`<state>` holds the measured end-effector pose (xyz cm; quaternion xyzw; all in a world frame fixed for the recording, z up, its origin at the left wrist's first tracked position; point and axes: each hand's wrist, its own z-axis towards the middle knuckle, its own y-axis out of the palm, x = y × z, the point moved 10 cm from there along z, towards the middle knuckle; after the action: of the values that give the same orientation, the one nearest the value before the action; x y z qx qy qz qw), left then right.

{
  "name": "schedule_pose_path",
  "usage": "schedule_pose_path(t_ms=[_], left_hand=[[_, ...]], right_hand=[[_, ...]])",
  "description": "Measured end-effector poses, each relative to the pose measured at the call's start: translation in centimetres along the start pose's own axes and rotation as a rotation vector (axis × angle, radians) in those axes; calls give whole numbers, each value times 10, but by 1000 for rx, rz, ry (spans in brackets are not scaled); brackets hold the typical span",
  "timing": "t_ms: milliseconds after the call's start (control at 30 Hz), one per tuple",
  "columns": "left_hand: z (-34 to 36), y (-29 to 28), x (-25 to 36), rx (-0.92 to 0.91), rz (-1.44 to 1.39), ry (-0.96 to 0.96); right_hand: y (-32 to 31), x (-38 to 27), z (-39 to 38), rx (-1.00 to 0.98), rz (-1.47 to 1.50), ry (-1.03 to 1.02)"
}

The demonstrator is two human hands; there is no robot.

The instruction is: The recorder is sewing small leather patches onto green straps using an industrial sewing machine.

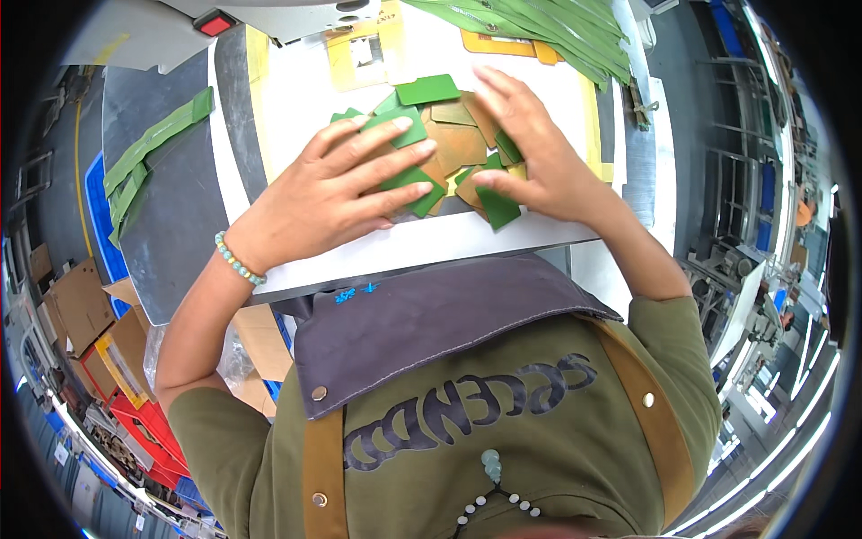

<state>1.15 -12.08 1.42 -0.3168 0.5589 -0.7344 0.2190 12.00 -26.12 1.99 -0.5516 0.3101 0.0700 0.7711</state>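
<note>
A loose pile of small flat rectangular pieces, some green and some brown, lies on the white work surface; a brown piece [460,146] shows at its middle and a green piece [428,89] at its far edge. My left hand [346,175] rests over the pile's left side, palm down with fingers spread. Its fingertips touch green pieces. At the right side, my right hand [543,148] curves around the pile with thumb and fingers apart. The thumb is at a green piece [501,209] near the front edge. Neither hand grips a piece; parts of the pile are hidden under my fingers.
Green zipper strips [548,31] are heaped at the far right, beside an orange-yellow template [507,43]. More green strips [148,157] lie at the left. A grey machine body [135,31] with a red switch stands far left. Cardboard boxes [79,305] sit on the lower left.
</note>
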Motion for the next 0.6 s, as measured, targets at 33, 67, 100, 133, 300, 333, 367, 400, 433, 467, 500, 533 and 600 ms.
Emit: schedule_pose_path(t_ms=[33, 67, 100, 133, 300, 333, 367, 400, 433, 467, 500, 533, 600], left_hand=[[-4, -2, -2, -1, 4, -1], [-9, -8, -10, 40, -42, -89], [-14, -11, -19, 79, -88, -177], [-19, -13, -27, 115, -99, -239], [-25, -11, -43, 215, -216, -439], [-24, -8, -43, 199, -230, -448], [-22, -5, -42, 182, -244, -455], [-23, -6, -40, 197, -270, -471], [-24, -7, -37, 196, -268, -473], [-25, -7, -35, 202, -289, -485], [-24, -7, -34, 209, -311, -495], [-24, -7, -31, 209, -310, -494], [-24, -7, -27, 259, -415, -493]], right_hand=[[5, -3, 2, 2, 0, -4], [13, -9, 6, -2, 2, 7], [20, -14, 11, -6, 7, 18], [23, -19, 16, 14, 13, 19], [33, -33, 36, 36, 339, 1], [31, -29, 40, 31, 395, 11], [30, -25, 45, 28, 451, 22], [16, -26, 49, 140, 315, -29], [9, -24, 54, 140, 318, -32], [1, -26, 58, 118, 152, -60], [-2, -26, 60, 95, -17, -86], [-10, -32, 63, 224, -105, -149], [-5, -26, 64, 207, -118, -166]])
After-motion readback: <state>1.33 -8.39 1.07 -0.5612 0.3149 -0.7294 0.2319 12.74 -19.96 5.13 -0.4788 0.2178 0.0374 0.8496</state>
